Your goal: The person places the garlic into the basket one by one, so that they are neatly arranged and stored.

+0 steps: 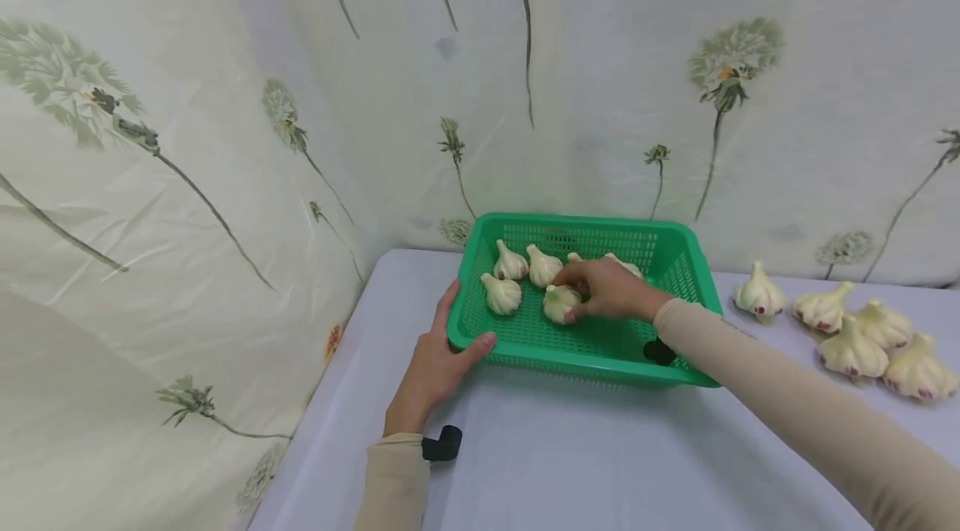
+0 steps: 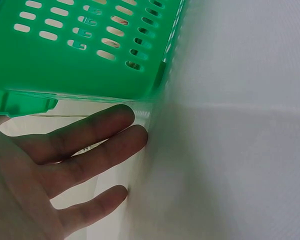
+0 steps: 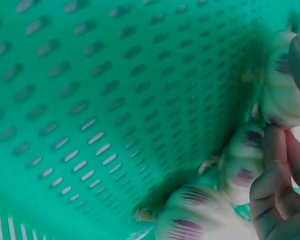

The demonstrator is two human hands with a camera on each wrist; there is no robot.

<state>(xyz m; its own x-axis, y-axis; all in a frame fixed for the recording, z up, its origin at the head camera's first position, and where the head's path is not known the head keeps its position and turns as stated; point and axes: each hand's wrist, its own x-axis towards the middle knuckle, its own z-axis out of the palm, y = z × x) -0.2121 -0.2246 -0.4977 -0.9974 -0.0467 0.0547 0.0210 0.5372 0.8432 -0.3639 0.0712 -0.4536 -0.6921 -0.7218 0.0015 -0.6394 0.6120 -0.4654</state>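
Observation:
A green slotted plastic basket (image 1: 585, 360) stands on the table with several garlic bulbs (image 1: 502, 295) in its left and back parts. My right hand (image 1: 613, 289) reaches into it and holds a garlic bulb (image 1: 558, 305) between thumb and fingers. In the right wrist view, that bulb (image 3: 282, 102) shows purple streaks, with other bulbs (image 3: 192, 215) close by. At the basket's front left corner, my left hand (image 1: 437, 364) rests against the rim, thumb over the edge. Its long fingers (image 2: 97, 157) are extended and spread below the basket wall in the left wrist view; the index finger is mostly hidden.
Several more garlic bulbs (image 1: 851, 350) lie grouped on the table right of the basket. A white cloth (image 1: 570, 456) covers the table. Behind and to the left hangs a pale curtain (image 1: 600, 56) printed with dandelions, close to the basket's back edge.

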